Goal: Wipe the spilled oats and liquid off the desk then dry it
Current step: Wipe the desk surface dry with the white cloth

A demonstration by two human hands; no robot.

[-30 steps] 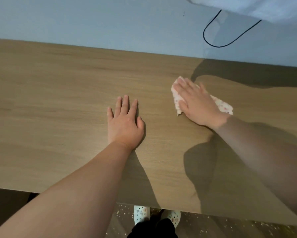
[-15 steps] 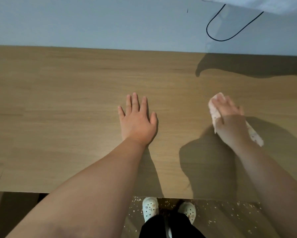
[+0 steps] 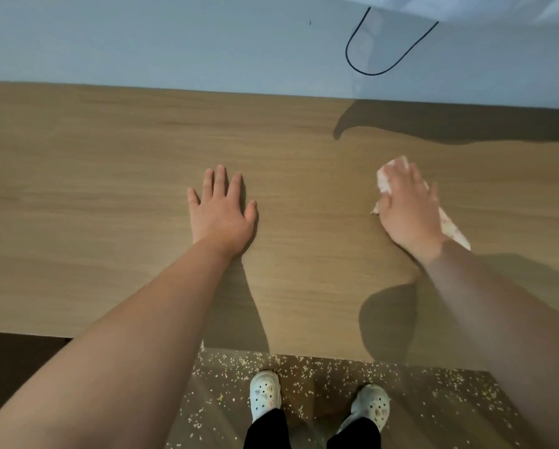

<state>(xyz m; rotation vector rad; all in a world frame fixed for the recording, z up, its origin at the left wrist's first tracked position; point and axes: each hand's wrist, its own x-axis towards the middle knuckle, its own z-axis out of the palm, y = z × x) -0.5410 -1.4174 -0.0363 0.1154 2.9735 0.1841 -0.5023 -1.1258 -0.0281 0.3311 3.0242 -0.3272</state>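
The wooden desk [image 3: 110, 189] fills the middle of the head view. My left hand [image 3: 221, 212] lies flat on it near the centre, fingers straight and together, holding nothing. To the right, my right hand [image 3: 407, 212] presses a white cloth with small red marks [image 3: 385, 181] flat against the desktop, fingers extended over it. One end of the cloth sticks out beyond my fingertips, the other behind my wrist. No oats or liquid show on the visible desktop.
A pale wall [image 3: 174, 43] runs along the desk's far edge, with a black cable loop [image 3: 369, 71] hanging at the upper right. Below the desk's near edge, scattered oats [image 3: 304, 367] cover the floor around my two white clogs [image 3: 265, 393].
My right hand has slid the cloth from near the desk's centre out to the right, then a little away from me. My left hand has stayed flat in place.
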